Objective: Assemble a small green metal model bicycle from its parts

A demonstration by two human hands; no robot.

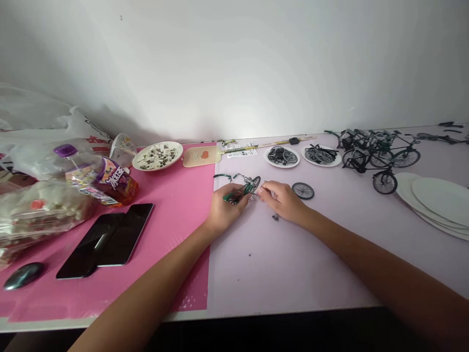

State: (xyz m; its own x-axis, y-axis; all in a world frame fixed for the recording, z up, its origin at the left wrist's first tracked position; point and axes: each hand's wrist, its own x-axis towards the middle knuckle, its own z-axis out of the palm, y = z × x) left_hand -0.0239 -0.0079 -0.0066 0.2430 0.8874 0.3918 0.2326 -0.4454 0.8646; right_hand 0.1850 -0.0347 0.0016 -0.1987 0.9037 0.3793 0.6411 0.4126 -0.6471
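My left hand (227,205) is closed around a small green model bicycle frame (248,188) with a dark wheel at its far end. Close beside it, my right hand (280,199) has its thumb and forefinger pinched together at the frame's right side; what they hold, if anything, is too small to make out. A loose black wheel (303,190) lies right of my right hand. Below that hand is a small dark part (275,217). A curved green piece (222,175) lies just beyond my left hand.
Plates of black parts (282,157) (322,155) stand at the back, with model bicycles (384,154) and stacked white plates (441,200) to the right. Leftward are a bowl of pale pieces (157,156), a bottle (98,176), phones (106,242) and a dark oval object (24,275).
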